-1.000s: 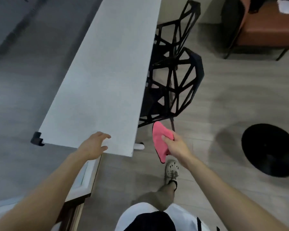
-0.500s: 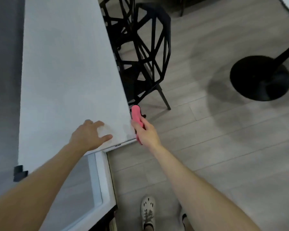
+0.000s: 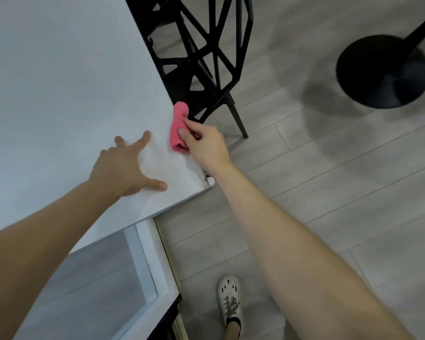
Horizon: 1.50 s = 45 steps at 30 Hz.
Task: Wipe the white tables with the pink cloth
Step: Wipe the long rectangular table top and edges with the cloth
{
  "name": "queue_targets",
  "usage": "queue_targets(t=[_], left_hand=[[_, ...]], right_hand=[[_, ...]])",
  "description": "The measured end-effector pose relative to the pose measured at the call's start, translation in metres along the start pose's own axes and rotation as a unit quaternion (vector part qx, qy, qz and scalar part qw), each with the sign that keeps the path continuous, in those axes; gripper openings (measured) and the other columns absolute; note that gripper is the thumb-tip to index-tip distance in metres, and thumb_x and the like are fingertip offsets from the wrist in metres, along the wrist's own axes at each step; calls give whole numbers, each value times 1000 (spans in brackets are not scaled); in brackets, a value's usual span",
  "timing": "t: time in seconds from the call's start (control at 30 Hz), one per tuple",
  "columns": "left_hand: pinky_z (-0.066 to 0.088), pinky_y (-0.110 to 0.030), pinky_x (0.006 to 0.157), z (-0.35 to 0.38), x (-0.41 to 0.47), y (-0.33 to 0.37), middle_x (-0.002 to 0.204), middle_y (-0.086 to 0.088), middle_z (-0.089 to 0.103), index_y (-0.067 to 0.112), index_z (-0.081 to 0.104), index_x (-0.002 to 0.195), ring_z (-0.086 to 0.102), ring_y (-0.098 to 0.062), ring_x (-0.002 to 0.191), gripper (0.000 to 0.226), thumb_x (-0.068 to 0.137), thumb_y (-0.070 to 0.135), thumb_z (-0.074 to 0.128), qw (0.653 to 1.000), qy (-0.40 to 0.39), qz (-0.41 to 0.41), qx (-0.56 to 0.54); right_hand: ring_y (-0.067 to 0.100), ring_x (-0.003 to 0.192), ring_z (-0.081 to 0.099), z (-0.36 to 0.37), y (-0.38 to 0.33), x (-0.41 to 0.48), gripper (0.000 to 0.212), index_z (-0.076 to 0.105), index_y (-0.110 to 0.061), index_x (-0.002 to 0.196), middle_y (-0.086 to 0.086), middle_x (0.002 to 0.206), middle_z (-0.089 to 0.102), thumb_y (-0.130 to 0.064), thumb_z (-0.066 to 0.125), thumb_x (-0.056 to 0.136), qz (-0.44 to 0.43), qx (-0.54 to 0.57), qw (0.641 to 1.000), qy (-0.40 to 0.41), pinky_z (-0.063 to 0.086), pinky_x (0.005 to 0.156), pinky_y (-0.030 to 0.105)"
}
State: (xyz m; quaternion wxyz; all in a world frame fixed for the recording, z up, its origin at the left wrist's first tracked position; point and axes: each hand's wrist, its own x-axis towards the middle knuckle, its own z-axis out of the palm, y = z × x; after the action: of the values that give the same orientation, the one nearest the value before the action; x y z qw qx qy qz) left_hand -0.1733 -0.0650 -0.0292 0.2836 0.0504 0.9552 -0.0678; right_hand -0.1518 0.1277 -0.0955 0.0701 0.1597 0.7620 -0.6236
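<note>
One pink cloth point(image 3: 178, 126), one white table point(image 3: 66, 94); two hands, one black chair point(image 3: 206, 65).

The head view looks steeply down, close over the white table's point(image 3: 59, 94) near corner.

A pale grey wood-look plank floor point(image 3: 329, 204) takes soft, even light. On it stands a black angular lattice-frame chair point(image 3: 237, 117), and well apart to its right sits a round black pedestal base point(image 3: 378, 77).
</note>
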Motion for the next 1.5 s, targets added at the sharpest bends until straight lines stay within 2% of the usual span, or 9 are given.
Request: queue_targets(t=[0.23, 0.53, 0.7, 0.9, 1.0, 1.17, 1.3, 1.4, 1.5], left_hand=[[55, -60, 101, -6, -7, 6, 168, -17, 21, 59, -8, 160, 52, -50, 132, 148, 47, 92, 81, 1000, -6, -3, 15], [52, -54, 103, -8, -9, 9, 167, -11, 24, 61, -5, 162, 54, -42, 130, 145, 51, 87, 85, 1000, -11, -26, 14], [51, -54, 106, -10, -10, 10, 165, -15, 28, 56, -2, 164, 54, -44, 130, 146, 51, 86, 84, 1000, -5, -16, 16], [47, -50, 104, -7, -11, 6, 162, -13, 34, 56, 6, 164, 52, -43, 133, 139, 53, 88, 83, 1000, 26, -2, 5], [43, -54, 113, 8, -29, -8, 166, -6, 30, 52, 21, 164, 40, -39, 146, 115, 69, 85, 76, 997, 53, 37, -50], [39, -31, 114, 72, -94, -68, 147, 2, 63, 30, 67, 139, 57, -21, 136, 36, 103, 27, 66, 933, 201, 67, -290], [53, -32, 93, 110, -140, -120, 110, 7, 74, 24, 73, 116, 68, -16, 103, 20, 105, 19, 57, 844, 315, -76, -428], [54, -36, 80, 131, -162, -131, 92, 8, 72, 27, 67, 100, 69, -20, 90, 10, 104, 25, 58, 801, 322, -140, -485], [56, -41, 77, 145, -166, -116, 97, 7, 65, 28, 65, 99, 65, -17, 87, 6, 101, 23, 63, 820, 339, -82, -455]], right_hand=[[4, 83, 69, -29, 42, -126, 38, 72, -34, 139, -1, 106, 83, -36, 75, 101, 58, -2, 998, 19, 54, 78, 26], [13, 111, 73, -12, 4, 5, 42, 66, -20, 147, -2, 126, 78, -30, 68, 106, -7, 0, 999, -36, 61, 99, 36], [14, 85, 78, -35, 62, -92, 12, 82, -24, 109, -10, 90, 82, -23, 72, 104, 76, 94, 993, 12, 64, 89, 53], [9, 104, 75, -13, 86, -159, 26, 72, -32, 120, -9, 112, 79, -12, 70, 103, 88, 161, 970, 160, 61, 94, 35], [-6, 97, 71, -8, 74, -186, 37, 69, -37, 121, -23, 108, 75, -5, 70, 102, 43, 119, 973, 195, 58, 85, 19], [13, 105, 72, 3, 12, -188, 36, 72, -24, 130, -8, 118, 75, -6, 64, 99, -141, -51, 964, 218, 60, 93, 38], [28, 124, 65, 66, -28, -149, 40, 73, -11, 131, 5, 131, 71, 2, 60, 95, -365, -267, 892, 14, 50, 110, 47], [28, 156, 41, 103, -27, -139, 62, 60, -18, 151, 3, 160, 55, 3, 58, 92, -350, -471, 777, -227, 23, 131, 56], [24, 150, 47, 96, -36, -136, 70, 51, -22, 157, -1, 159, 55, 6, 47, 93, -261, -413, 839, -238, 35, 126, 40]])
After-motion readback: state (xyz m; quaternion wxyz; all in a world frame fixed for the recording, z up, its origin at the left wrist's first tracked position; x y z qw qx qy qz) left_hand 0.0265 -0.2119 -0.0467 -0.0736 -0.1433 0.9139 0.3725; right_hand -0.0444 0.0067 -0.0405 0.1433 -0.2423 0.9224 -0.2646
